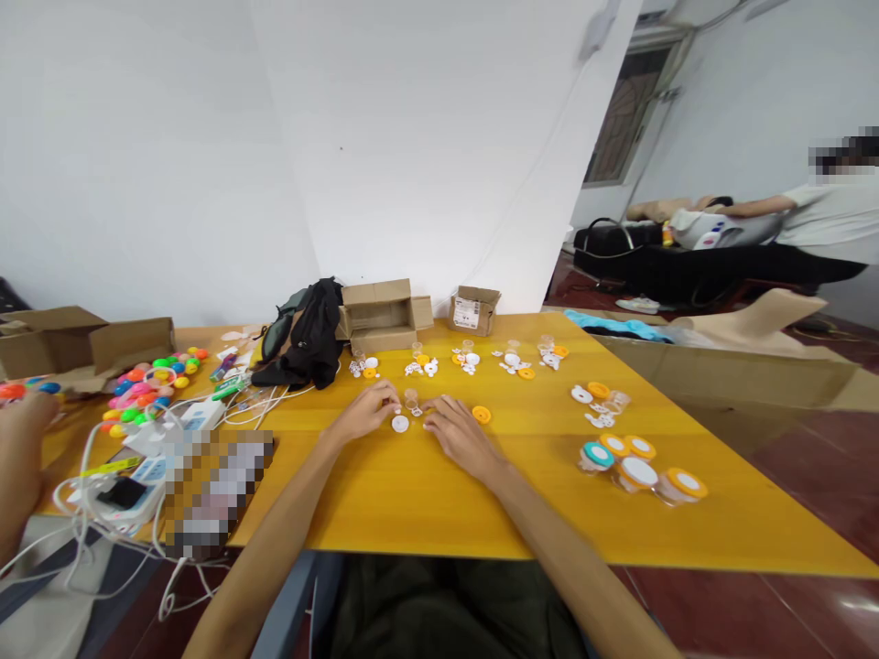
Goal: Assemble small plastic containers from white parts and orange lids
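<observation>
Both my hands rest on the yellow table [426,513] near its middle. My left hand [367,409] has its fingers curled at a small clear cup [410,398] and touches small white pieces beside it. A white round disc [400,423] lies just below my left fingertips. My right hand [459,430] lies palm down, fingers bent toward the same cup, pinching at small white bits. An orange lid [482,415] sits just right of my right hand.
Rows of clear cups, white discs and orange lids [512,363] lie farther back. Capped small jars [638,469] stand at right. Cardboard boxes [377,314], a black bag [309,339], colourful balls [147,384] and cables [103,513] fill the left. Another person's arm [17,458] is at far left.
</observation>
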A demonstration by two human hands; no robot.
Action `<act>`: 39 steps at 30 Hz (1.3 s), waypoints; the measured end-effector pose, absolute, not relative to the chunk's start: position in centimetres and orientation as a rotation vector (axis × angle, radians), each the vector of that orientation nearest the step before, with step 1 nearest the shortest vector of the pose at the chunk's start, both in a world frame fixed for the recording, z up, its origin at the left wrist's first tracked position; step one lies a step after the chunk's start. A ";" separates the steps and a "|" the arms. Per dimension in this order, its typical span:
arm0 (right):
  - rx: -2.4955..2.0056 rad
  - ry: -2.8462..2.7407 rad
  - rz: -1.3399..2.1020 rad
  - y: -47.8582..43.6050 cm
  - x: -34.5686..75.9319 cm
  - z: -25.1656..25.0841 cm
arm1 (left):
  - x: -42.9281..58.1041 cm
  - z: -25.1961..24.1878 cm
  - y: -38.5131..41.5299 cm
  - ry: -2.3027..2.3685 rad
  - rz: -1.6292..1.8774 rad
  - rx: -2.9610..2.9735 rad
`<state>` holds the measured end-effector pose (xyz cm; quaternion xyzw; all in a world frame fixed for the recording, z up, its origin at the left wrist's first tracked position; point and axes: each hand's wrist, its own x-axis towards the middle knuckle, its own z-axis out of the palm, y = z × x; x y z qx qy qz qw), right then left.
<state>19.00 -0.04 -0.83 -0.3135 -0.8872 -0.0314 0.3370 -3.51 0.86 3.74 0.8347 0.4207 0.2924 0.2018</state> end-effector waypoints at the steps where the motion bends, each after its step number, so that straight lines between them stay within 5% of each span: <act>1: -0.818 -2.311 -0.082 0.0 19.0 -0.8 | -3.6 3.7 0.9 1.200 0.791 2.326; 39: -0.786 -2.247 0.089 -0.1 19.0 -0.8 | -2.7 3.3 0.4 1.071 0.682 2.397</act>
